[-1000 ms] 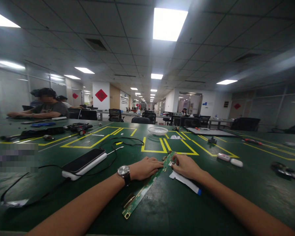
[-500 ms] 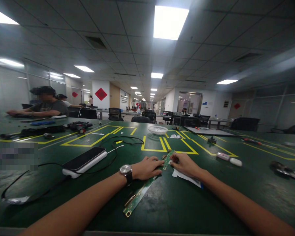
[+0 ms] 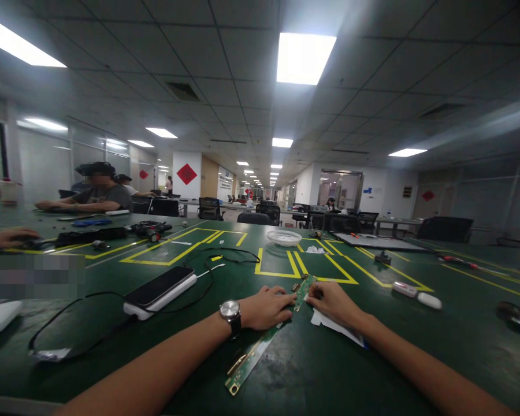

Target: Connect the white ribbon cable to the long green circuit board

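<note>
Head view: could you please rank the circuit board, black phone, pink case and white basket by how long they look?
Longest to shortest:
circuit board
black phone
white basket
pink case

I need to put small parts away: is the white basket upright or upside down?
Upright: the white basket has its wide rim facing up.

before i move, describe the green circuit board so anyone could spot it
On the green table, find the left hand. The long, narrow circuit board runs slantwise beneath it. Unlike the white strip by the right hand, it is green, with a round hole at its near end.
</note>
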### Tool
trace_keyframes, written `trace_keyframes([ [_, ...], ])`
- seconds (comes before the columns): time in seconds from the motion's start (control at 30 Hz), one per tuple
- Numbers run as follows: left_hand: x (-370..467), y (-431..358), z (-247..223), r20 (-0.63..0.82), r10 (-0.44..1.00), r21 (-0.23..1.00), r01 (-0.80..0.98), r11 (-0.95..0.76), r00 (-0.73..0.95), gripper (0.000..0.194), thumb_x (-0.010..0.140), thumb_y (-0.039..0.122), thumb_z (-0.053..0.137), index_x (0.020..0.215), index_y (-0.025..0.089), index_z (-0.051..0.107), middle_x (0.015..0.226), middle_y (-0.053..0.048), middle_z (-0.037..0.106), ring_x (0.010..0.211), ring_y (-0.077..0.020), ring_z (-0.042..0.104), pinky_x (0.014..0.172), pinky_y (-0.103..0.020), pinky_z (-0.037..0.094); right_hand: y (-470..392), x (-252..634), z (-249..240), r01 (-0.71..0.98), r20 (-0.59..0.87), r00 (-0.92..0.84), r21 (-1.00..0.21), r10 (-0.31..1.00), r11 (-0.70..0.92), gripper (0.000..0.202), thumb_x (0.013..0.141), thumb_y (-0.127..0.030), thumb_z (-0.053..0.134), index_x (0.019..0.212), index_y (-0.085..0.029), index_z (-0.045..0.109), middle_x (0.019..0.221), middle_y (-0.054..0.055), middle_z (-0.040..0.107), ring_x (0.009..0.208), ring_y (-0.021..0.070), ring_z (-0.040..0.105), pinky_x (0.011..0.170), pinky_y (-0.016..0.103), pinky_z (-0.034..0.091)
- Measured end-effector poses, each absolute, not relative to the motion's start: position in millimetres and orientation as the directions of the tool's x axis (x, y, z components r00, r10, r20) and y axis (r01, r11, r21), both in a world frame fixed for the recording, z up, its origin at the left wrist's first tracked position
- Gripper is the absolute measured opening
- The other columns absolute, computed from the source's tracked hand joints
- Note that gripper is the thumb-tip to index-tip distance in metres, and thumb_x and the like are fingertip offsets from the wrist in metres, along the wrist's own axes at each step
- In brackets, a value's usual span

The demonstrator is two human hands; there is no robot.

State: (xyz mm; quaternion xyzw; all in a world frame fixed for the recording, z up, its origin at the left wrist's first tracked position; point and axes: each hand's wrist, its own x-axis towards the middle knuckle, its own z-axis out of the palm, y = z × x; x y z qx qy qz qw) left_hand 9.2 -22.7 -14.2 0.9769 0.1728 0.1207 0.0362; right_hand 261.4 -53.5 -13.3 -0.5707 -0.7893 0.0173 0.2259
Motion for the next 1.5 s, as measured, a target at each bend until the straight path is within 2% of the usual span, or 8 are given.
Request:
trace_keyframes([
  [0.1,8.7,-23.7,-11.4,0.203,0.346,0.104,0.331,-0.938,0.916,0.042,0.101,0.037,0.04,0.141,0.024,0.042,0.136,-0.01,0.058,0.129,-0.0288,0.046,0.098,-0.045,0.039,-52.1,264.6,-6.2,0.85,0.363,-0.358,-0.255,0.86,0.462,0.019,0.088,-0.035,0.059,0.088,-0.02,0.07,0.093,0.006,0.071,0.089,0.0231,0.063,0.08,0.034,0.048],
  [0.2,6.8,-20.4,-10.8,0.219,0.318,0.09,0.306,-0.948,0.923,0.043,0.101,0.041,0.04,0.141,0.024,0.043,0.142,-0.01,0.053,0.128,-0.0292,0.048,0.096,-0.045,0.041,-51.6,264.0,2.2,0.752,0.343,-0.503,-0.28,0.794,0.597,0.028,0.096,-0.035,0.047,0.101,-0.021,0.07,0.116,0.008,0.068,0.112,0.0243,0.058,0.1,0.037,0.043],
  [0.33,1.8,-13.3,-8.0,0.305,0.315,0.048,0.316,-0.947,0.898,0.038,0.104,0.042,0.032,0.133,0.025,0.052,0.151,-0.007,0.043,0.129,-0.0271,0.049,0.099,-0.043,0.041,-44.0,273.4,3.0,0.724,0.227,-0.58,-0.295,0.782,0.623,0.035,0.099,-0.04,0.04,0.109,-0.023,0.069,0.12,0.006,0.067,0.112,0.0248,0.059,0.102,0.039,0.044],
  [0.43,-2.1,-11.6,-1.6,0.401,0.353,0.036,0.37,-0.928,0.846,0.04,0.105,0.041,0.028,0.133,0.024,0.052,0.147,-0.007,0.047,0.129,-0.0247,0.048,0.105,-0.042,0.038,-31.6,297.6,-2.9,0.816,0.215,-0.491,-0.225,0.844,0.532,0.043,0.099,-0.045,0.036,0.112,-0.021,0.069,0.122,0.009,0.066,0.113,0.0265,0.06,0.102,0.04,0.044],
  [0.57,-4.9,-13.6,4.0,0.446,0.391,0.013,0.431,-0.902,0.805,0.039,0.105,0.041,0.03,0.131,0.024,0.053,0.145,-0.007,0.049,0.127,-0.0245,0.049,0.103,-0.042,0.04,-19.3,341.3,-9.6,0.964,0.145,-0.242,-0.076,0.959,0.255,0.054,0.099,-0.048,0.026,0.108,-0.019,0.07,0.114,0.015,0.066,0.104,0.0309,0.062,0.092,0.046,0.048],
  [0.77,-4.7,-12.9,-2.9,0.399,0.381,-0.055,0.436,-0.898,0.834,0.037,0.104,0.041,0.035,0.13,0.024,0.054,0.142,-0.006,0.052,0.127,-0.0253,0.048,0.103,-0.043,0.039,-16.6,378.3,-15.4,0.997,0.079,0.067,0.037,0.995,-0.07,0.064,0.095,-0.057,0.023,0.132,-0.02,0.061,0.131,0.018,0.057,0.118,0.0379,0.054,0.095,0.054,0.045],
  [0.97,-3.3,-13.1,-7.3,0.332,0.409,-0.071,0.455,-0.888,0.85,0.037,0.103,0.044,0.039,0.129,0.025,0.056,0.14,-0.006,0.054,0.127,-0.0263,0.048,0.1,-0.042,0.039,-14.5,379.5,-23.9,0.99,0.087,0.14,0.018,0.986,-0.142,0.084,0.087,-0.077,0.027,0.142,-0.018,0.052,0.14,0.019,0.05,0.127,0.0414,0.046,0.101,0.059,0.039],
  [1.5,-0.3,-18.4,-11.1,0.294,0.409,-0.052,0.442,-0.895,0.864,0.042,0.1,0.05,0.042,0.131,0.026,0.056,0.136,-0.006,0.057,0.121,-0.0268,0.051,0.096,-0.042,0.039,-15.0,383.3,-22.6,0.988,0.006,0.149,-0.051,0.989,-0.148,0.094,0.079,-0.085,0.03,0.147,-0.023,0.045,0.15,0.017,0.042,0.135,0.0463,0.036,0.104,0.064,0.033],
])
